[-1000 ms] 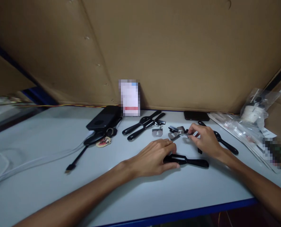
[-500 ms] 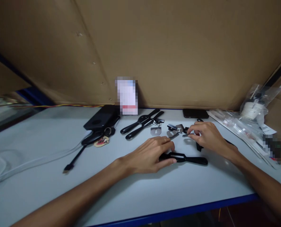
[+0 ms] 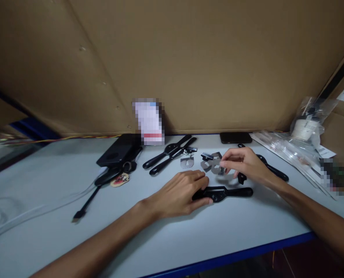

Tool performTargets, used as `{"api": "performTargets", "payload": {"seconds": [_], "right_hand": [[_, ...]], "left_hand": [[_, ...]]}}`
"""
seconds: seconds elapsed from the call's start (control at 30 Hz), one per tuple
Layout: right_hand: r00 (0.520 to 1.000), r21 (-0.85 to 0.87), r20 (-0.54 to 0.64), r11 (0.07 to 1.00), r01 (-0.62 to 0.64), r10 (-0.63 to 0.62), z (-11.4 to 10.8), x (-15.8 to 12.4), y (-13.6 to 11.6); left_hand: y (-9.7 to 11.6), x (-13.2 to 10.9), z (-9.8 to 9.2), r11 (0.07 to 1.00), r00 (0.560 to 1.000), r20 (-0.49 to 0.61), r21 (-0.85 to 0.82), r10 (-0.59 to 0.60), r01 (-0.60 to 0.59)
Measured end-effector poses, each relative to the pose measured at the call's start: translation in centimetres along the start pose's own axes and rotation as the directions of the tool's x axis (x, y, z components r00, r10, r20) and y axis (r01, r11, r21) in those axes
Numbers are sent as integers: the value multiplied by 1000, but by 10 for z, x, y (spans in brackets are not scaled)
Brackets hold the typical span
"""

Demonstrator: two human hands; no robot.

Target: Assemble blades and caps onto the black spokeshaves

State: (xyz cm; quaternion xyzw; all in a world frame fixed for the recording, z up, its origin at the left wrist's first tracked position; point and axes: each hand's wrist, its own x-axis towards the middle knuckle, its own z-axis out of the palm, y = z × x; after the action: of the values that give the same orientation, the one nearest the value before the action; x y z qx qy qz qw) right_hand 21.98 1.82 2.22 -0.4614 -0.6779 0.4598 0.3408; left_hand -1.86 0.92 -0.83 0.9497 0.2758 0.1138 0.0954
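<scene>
At left a black box point(image 3: 116, 150) lies on the table point(image 3: 160, 239); right of it a screen point(image 3: 150, 121) leans on the cardboard point(image 3: 206, 69), which seems to prop it up. Two frames point(image 3: 168, 152) lie at the far side. Nearer, the left hand point(image 3: 183, 193) is closed round the left end of a black tool point(image 3: 232, 193), thumb near, fingers far, probably to steady it. Beyond it lie loose plates point(image 3: 206, 166). The right hand point(image 3: 244, 166) is narrow, thumb and forefinger pinching a thin blade point(image 3: 217, 170) by its edge, apparently leaving its face free
</scene>
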Motion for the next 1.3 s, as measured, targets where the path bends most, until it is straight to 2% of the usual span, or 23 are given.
{"api": "performTargets", "payload": {"seconds": [0.13, 0.23, 0.47, 0.67, 0.87, 1.1, 1.3], "right_hand": [[999, 48, 5, 998, -39, 39, 3, 5, 10], [998, 11, 21, 998, -60, 60, 5, 7, 14], [981, -24, 190, 999, -32, 36, 11, 3, 7], [963, -20, 265, 999, -39, 43, 14, 3, 9], [942, -55, 333, 998, -24, 41, 16, 0, 9], [957, -167, 289, 985, 47, 3, 20, -4, 8], [954, -211, 301, 975, 72, -5, 20, -4, 6]], "left_hand": [[-1, -1, 5, 991, 1000, -4, 131, 10, -9], [-1, -1, 7, 982, 1000, 13, 188, 24, -26], [-1, 0, 5, 981, 998, -1, 184, 56, -55], [4, 1, -1, 966, 997, 73, 257, 0, -19], [6, 2, -4, 981, 996, 88, 192, -15, -2], [3, 1, -3, 989, 995, 98, 149, -18, 3], [1, 0, -2, 990, 997, 75, 140, 18, -28]]}}
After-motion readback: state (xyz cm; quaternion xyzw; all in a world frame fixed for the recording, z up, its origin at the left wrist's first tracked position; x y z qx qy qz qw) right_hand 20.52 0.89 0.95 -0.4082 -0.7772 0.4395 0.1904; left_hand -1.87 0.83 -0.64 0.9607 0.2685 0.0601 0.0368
